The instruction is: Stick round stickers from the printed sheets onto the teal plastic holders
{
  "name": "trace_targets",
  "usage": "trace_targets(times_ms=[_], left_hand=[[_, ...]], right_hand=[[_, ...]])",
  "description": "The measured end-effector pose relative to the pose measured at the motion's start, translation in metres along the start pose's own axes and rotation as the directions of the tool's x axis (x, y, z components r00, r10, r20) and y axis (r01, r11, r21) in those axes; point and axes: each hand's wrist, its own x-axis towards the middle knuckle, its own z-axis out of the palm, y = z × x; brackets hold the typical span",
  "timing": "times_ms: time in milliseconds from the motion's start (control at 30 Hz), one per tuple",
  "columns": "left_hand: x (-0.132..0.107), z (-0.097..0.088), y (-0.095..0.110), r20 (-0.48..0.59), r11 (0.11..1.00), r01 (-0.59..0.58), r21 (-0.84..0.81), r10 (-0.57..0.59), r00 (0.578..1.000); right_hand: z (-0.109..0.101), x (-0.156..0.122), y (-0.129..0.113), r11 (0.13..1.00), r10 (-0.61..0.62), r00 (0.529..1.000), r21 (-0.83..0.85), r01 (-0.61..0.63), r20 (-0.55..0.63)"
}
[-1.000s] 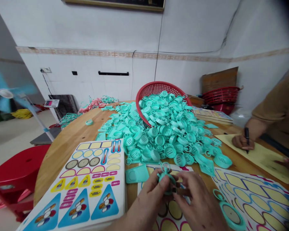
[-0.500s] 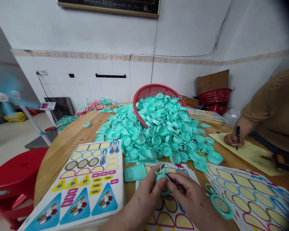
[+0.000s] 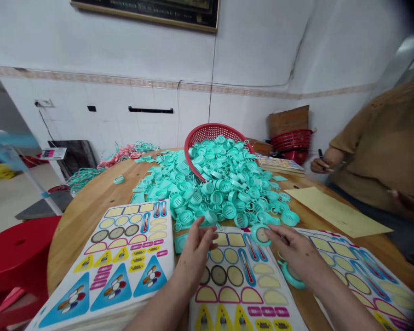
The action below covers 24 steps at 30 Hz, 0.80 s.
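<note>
My right hand (image 3: 296,250) pinches a round teal plastic stopwatch-shaped piece (image 3: 262,234) with a beige disc sticker on its face. Partly under that hand lies another teal stopwatch-shaped piece (image 3: 292,276). My left hand (image 3: 199,246) holds nothing; its fingers are apart, close to the front of the heap of teal plastic parts (image 3: 227,193). Below both hands is a sticker sheet (image 3: 243,280) with beige circles, half-rounds and thermometers. Part of a flat teal piece (image 3: 180,242) shows beside my left wrist.
Teal parts spill from a tipped red basket (image 3: 210,128). A thick stack of sticker sheets (image 3: 124,257) lies left, more sheets (image 3: 359,271) right. Across the table, a person's hand (image 3: 322,164) holds a pen near yellow paper (image 3: 338,211). A red stool (image 3: 17,253) stands left.
My hands have parted: the left let go and moved left, while the right carried the teal piece right. The other person's hand with the pen has lifted away from the yellow paper.
</note>
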Motion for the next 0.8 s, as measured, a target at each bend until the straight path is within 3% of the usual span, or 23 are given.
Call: trace_targets(times_ms=[133,267,367,533,800], left_hand=[[0.007,-0.005,0.007,-0.139,0.997,-0.071,-0.029,0.066,0.988],[0.010,-0.012,0.019,-0.208,0.993,-0.112,-0.045,0.100,0.973],[0.012,-0.019,0.027,-0.270,0.986,-0.161,-0.042,0.144,0.952],[0.016,-0.025,0.031,-0.336,0.980,-0.195,-0.045,0.169,0.927],[0.013,-0.023,0.031,-0.264,0.988,-0.139,-0.061,0.118,0.957]], right_hand=[[-0.024,0.006,0.028,0.966,-0.048,0.998,-0.251,0.054,0.030],[-0.027,0.011,0.036,0.947,-0.035,0.999,-0.319,0.033,-0.001],[-0.012,0.007,0.018,0.957,-0.079,0.997,-0.280,0.082,0.023],[0.030,0.002,-0.019,0.963,-0.172,0.966,-0.171,0.206,0.195],[0.050,0.050,-0.005,0.969,-0.041,0.998,-0.243,0.051,0.046]])
